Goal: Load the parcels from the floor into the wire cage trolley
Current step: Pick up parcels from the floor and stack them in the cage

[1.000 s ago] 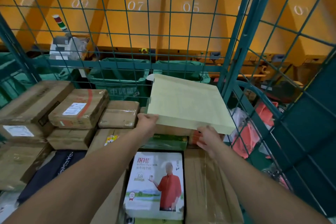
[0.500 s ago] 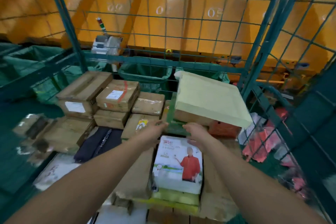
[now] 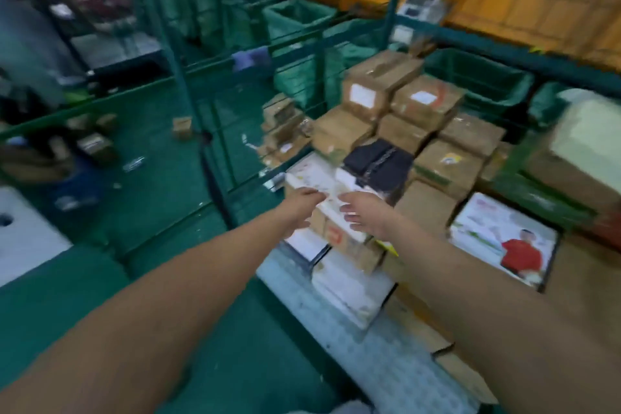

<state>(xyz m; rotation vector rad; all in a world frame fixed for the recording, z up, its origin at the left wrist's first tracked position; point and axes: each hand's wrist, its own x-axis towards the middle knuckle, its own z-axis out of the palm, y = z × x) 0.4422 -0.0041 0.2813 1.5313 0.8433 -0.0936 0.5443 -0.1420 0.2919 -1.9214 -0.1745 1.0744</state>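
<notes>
Reaching forward side by side, both bare forearms stretch over the near edge of the wire cage trolley [image 3: 178, 77], whose green posts and mesh stand at about 10 to 12 o'clock. The left hand [image 3: 300, 204] and the right hand [image 3: 364, 217] hover near each other above a white flat parcel [image 3: 311, 183] at the stack's near left corner; each grip looks loose and holds nothing, fingers relaxed (motion blur hides whether they touch it). Brown cardboard parcels [image 3: 420, 104] fill the trolley from 12 to 2 o'clock, with a black packet [image 3: 378, 158] lying among them. A pale yellow-green flat box [image 3: 591, 134] rests on top at 3 o'clock, and a printed box showing a figure in red [image 3: 504, 239] lies just right of the right forearm. More small parcels [image 3: 97, 144] sit on the green floor [image 3: 151, 212] at 9 o'clock, beyond the mesh.
</notes>
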